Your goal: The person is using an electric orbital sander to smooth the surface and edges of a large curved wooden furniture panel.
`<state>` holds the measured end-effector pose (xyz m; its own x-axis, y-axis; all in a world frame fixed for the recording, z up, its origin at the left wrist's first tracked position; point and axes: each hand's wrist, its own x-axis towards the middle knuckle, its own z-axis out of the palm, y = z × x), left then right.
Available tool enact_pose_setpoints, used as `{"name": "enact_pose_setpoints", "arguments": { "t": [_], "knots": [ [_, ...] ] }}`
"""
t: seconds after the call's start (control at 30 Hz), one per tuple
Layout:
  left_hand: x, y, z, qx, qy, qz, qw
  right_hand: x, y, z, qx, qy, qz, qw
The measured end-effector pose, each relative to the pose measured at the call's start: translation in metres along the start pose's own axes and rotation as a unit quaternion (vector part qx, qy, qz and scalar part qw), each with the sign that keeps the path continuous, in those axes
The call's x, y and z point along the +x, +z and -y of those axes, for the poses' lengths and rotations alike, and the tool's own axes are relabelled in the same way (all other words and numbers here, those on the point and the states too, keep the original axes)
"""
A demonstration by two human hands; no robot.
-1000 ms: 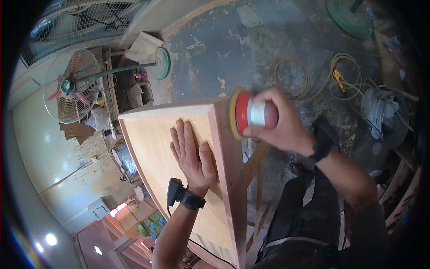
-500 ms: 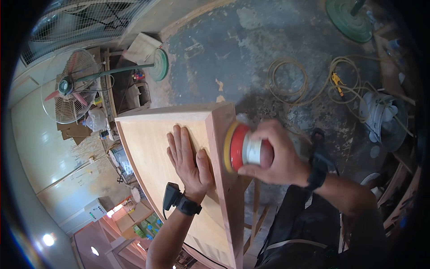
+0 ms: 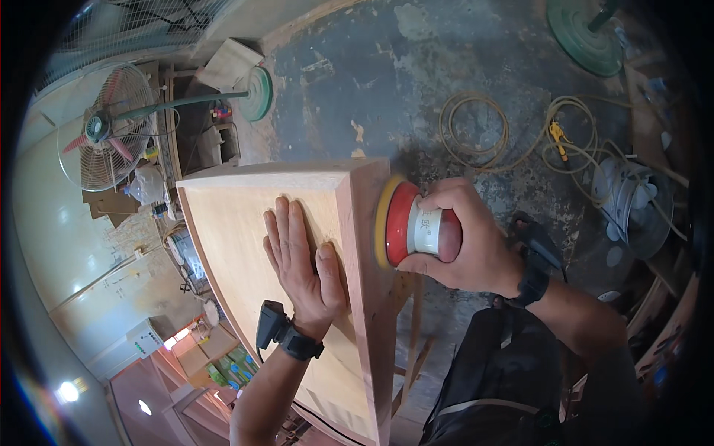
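Scuffed grey-blue floor [image 3: 335,104] lies beyond the framed wooden panel [image 3: 238,230], where the left hand [image 3: 301,271] rests flat, fingers extended, while the right hand [image 3: 480,241] grips the red-and-white sander [image 3: 402,224], its yellow pad [image 3: 385,223] against the outer side (probably best kept flush, under even pressure).

This was pretty clearly a woodworking shop, tbh: red-and-white sander [image 3: 413,225] up against a framed wooden panel [image 3: 238,230] mid-view, coiled hose [image 3: 507,134] at 2 o'clock on a scuffed, patchy floor [image 3: 335,104], big caged fan [image 3: 97,128] at 10, and a button box [image 3: 143,338] on the stained wall [image 3: 71,245] around 8.
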<state>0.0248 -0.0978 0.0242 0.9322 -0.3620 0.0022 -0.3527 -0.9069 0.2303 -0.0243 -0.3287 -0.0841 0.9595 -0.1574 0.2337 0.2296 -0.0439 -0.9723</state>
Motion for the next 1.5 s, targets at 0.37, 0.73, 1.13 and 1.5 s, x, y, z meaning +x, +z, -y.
{"name": "enact_pose_setpoints", "arguments": {
  "t": [0.37,0.73,1.13,1.5],
  "knots": [
    [-0.001,-0.006,0.000,0.012,0.004,-0.005,1.000,0.035,-0.005,-0.008,0.007,0.020,-0.037,0.999],
    [0.001,-0.006,-0.001,0.009,0.000,-0.005,1.000,0.038,-0.006,-0.013,0.016,0.066,-0.045,0.997],
    [0.001,-0.006,-0.001,0.004,0.006,-0.010,1.000,0.036,-0.010,-0.005,-0.020,0.103,-0.026,0.994],
    [0.001,-0.008,-0.001,0.014,0.002,-0.003,1.000,0.038,-0.007,0.003,-0.009,0.015,-0.030,0.999]
  ]
}}
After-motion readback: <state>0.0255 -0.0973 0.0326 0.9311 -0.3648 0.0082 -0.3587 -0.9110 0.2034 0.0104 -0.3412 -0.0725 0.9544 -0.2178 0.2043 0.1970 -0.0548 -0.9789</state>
